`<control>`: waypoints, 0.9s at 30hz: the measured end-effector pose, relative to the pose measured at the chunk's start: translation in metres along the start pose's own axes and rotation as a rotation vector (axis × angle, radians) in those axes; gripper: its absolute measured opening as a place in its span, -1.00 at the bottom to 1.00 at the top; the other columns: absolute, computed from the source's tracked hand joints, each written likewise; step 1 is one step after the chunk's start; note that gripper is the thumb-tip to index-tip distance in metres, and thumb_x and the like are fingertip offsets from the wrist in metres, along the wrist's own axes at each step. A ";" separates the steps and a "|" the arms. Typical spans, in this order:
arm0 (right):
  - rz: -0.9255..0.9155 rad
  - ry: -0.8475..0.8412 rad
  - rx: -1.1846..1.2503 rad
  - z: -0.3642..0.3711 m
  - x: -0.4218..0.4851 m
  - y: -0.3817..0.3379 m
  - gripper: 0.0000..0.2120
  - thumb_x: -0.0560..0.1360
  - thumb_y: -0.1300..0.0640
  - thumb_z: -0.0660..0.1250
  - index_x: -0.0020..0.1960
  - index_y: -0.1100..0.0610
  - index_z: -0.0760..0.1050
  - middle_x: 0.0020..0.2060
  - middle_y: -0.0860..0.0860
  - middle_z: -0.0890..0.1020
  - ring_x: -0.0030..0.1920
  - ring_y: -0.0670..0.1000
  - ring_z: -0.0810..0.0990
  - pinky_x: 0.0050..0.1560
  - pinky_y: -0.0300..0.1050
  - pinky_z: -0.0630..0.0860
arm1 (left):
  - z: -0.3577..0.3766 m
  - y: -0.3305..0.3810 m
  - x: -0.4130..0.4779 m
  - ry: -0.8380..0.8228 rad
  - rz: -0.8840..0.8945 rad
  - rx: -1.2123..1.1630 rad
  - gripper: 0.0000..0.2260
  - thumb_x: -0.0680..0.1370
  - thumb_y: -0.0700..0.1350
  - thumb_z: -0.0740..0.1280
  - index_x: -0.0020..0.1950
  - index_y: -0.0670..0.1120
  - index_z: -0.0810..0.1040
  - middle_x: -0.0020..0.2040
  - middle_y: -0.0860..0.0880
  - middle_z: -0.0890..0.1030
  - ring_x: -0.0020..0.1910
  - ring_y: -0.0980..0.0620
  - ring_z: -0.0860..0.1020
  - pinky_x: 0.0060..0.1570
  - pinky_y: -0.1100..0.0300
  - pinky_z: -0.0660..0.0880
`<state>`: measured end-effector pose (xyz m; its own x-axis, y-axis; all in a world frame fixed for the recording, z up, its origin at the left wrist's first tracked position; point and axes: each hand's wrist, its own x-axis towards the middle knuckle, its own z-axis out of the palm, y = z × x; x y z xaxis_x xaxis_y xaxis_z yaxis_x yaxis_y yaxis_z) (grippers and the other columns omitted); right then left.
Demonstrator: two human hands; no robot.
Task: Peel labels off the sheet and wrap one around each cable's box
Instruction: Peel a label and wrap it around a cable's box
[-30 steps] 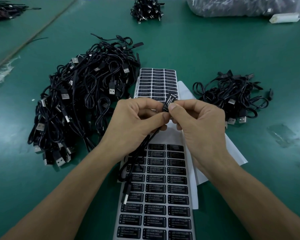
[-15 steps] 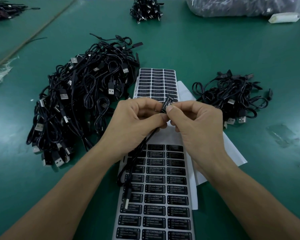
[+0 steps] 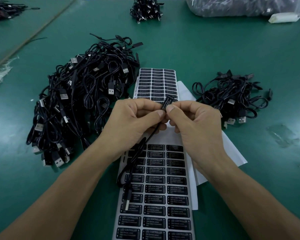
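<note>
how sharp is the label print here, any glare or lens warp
Head view: dim, even light, weak shadows; "LED CONTROLLER" reads clearly on the near label sheet and on the box between the left hand and right hand; the far label sheet is too soft to read; pale sheen on the table at left; wide-angle stretch toward the corners.

"LED CONTROLLER" on the labels [image 3: 155, 179]
Each black label on the near label sheet [image 3: 191, 201] carries the white heading "LED CONTROLLER", with the smaller lines under it too blurred to read. The same heading runs along the label wrapped on the cable's box [image 3: 165, 105]. Print on the far label sheet [image 3: 157, 80] is illegible.
</note>
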<state>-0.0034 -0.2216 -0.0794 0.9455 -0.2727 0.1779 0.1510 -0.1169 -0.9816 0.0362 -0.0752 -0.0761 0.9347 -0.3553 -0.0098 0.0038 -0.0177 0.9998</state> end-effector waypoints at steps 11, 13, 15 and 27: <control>0.000 0.022 -0.025 -0.001 -0.001 -0.002 -0.84 0.50 0.20 0.45 -0.25 0.02 0.65 -0.42 -0.10 0.67 -0.40 -0.21 0.60 -0.32 -0.38 0.49 | 0.004 0.001 -0.002 0.048 0.029 0.021 -0.93 0.54 -0.30 0.42 -0.08 -0.16 0.66 -0.26 -0.13 0.73 -0.29 0.00 0.70 -0.19 0.16 0.66; -0.003 0.027 -0.023 -0.001 -0.001 -0.002 -0.83 0.48 0.21 0.45 -0.26 0.01 0.65 -0.43 -0.10 0.67 -0.42 -0.19 0.61 -0.33 -0.38 0.49 | 0.006 0.001 -0.002 0.062 0.044 0.036 -0.90 0.54 -0.31 0.42 -0.11 -0.14 0.66 -0.28 -0.12 0.72 -0.31 0.01 0.70 -0.21 0.17 0.65; -0.002 0.038 -0.024 -0.001 -0.001 -0.002 -0.82 0.47 0.20 0.46 -0.27 0.00 0.65 -0.44 -0.10 0.67 -0.42 -0.18 0.62 -0.34 -0.38 0.50 | 0.007 0.001 -0.002 0.076 0.053 0.040 -0.89 0.54 -0.32 0.42 -0.13 -0.13 0.66 -0.30 -0.11 0.72 -0.33 0.02 0.69 -0.24 0.18 0.65; -0.014 0.075 -0.067 -0.003 -0.002 -0.002 -0.87 0.42 0.16 0.47 -0.28 0.00 0.66 -0.44 -0.12 0.66 -0.43 -0.18 0.61 -0.35 -0.39 0.47 | 0.010 0.000 -0.003 0.082 0.077 0.056 -0.84 0.53 -0.30 0.44 -0.19 -0.07 0.67 -0.31 -0.12 0.71 -0.34 0.00 0.69 -0.28 0.19 0.63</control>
<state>-0.0060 -0.2235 -0.0776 0.9186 -0.3413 0.1992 0.1424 -0.1844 -0.9725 0.0300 -0.0838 -0.0759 0.9575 -0.2799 0.0704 -0.0868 -0.0467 0.9951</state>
